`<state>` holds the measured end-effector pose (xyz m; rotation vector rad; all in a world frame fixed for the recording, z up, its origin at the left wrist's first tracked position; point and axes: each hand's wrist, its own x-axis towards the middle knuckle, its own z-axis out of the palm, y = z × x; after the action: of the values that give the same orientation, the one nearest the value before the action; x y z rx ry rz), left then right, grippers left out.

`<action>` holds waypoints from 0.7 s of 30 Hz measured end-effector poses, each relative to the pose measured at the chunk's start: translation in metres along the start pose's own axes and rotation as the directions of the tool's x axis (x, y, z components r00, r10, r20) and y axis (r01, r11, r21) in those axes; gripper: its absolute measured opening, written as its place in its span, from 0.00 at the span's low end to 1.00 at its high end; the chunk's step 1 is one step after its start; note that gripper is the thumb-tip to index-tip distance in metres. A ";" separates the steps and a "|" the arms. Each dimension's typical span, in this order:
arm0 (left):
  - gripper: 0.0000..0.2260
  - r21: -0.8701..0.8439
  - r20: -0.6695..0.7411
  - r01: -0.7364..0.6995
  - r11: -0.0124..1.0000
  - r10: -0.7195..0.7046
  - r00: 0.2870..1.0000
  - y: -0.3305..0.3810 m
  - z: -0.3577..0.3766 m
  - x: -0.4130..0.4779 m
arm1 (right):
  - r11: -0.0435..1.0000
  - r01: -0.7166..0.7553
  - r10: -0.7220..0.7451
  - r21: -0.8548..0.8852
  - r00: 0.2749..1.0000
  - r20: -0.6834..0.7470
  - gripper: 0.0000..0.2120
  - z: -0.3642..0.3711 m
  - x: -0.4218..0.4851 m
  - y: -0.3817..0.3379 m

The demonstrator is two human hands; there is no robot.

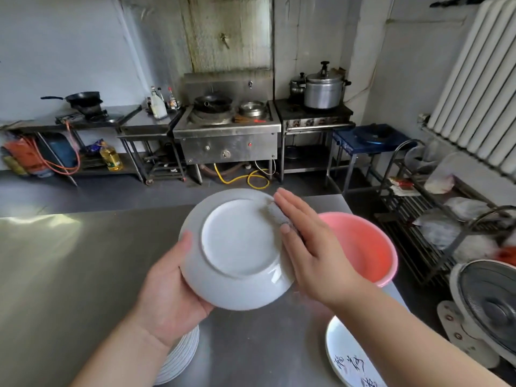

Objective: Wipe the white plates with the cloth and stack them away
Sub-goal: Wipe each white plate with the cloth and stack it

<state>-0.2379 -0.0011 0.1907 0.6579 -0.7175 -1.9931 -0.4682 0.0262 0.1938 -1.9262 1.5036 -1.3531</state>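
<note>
A white plate (237, 247) is held above the steel table with its underside turned toward me. My left hand (170, 289) grips its lower left rim, thumb over the edge. My right hand (304, 247) lies flat with straight fingers on the plate's right rim and presses a grey cloth (275, 213) against it; only a strip of the cloth shows beside the fingers. A stack of white plates (181, 356) stands on the table under my left forearm, partly hidden by it.
A pink basin (371, 247) stands on the steel table (69, 275) just right of my right hand. A patterned white plate (349, 361) lies at the lower right. A fan (488, 308) and a wire rack (435, 219) stand beyond the table's right edge. Stoves line the far wall.
</note>
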 end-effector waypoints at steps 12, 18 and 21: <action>0.21 0.012 -0.039 -0.110 0.994 0.110 0.993 -0.021 -0.003 -0.001 | 0.954 -0.012 0.016 -0.298 1.000 0.012 0.28 0.022 -0.022 -0.007; 0.25 -0.061 -0.018 -0.061 0.996 0.060 0.998 -0.029 0.015 0.003 | 0.853 0.246 -0.257 -0.461 0.966 0.041 0.29 0.067 -0.062 -0.025; 0.23 -0.069 0.014 -0.102 0.992 0.103 0.995 -0.030 0.018 0.004 | 0.854 0.244 -0.253 -0.459 0.966 0.041 0.30 0.043 -0.038 -0.016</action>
<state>-0.2693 0.0131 0.1814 0.5532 -0.6769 -1.9222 -0.4226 0.0538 0.1673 -2.4803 1.7582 -1.1876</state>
